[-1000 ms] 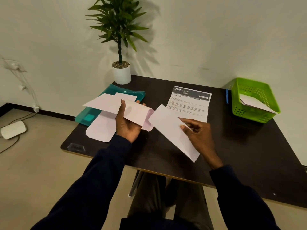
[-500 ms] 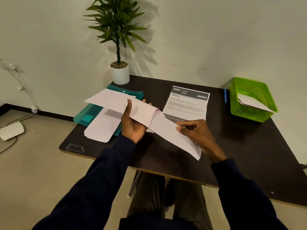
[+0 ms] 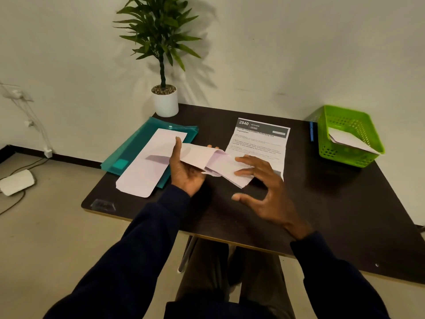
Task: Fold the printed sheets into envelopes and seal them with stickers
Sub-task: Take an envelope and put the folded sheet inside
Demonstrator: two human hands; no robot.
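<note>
Grips a white paper envelope (image 3: pixel 200 155) in the left hand (image 3: pixel 186 173), above the middle of the table (image 3: pixel 322 215). Pins the top face with the thumb and curls the fingers underneath, with tips showing past the far edge.

Shows a folded sheet (image 3: pixel 230 168) at the envelope's right end: matte, pale with a lilac cast, creased into flat layers, square at the near corner. Cannot tell how far into the envelope it reaches.

Touches the folded sheet with the right hand (image 3: pixel 269 196), fingers spread and nearly straight, fingertips resting on the top layer, thumb apart on the near side, clasping nothing.

Located flat on the table's far middle: a printed sheet (image 3: pixel 259 143), white, with a dark header band reading "2940 KITCHEN" and fine lines of text.

Located on the table's left side: a teal translucent plastic folder (image 3: pixel 138 146), glossy, carrying a second envelope (image 3: pixel 147 166), long, plain white, clipped at its near corners.

Located at the table's far right: a green plastic basket (image 3: pixel 345 120), rectangular, with perforated walls, holding white paper (image 3: pixel 347 141). Just beside its left wall, on the table: a blue pen (image 3: pixel 311 134).

Located at the table's far left corner: a potted plant (image 3: pixel 164 102) in a smooth white cylindrical pot.
</note>
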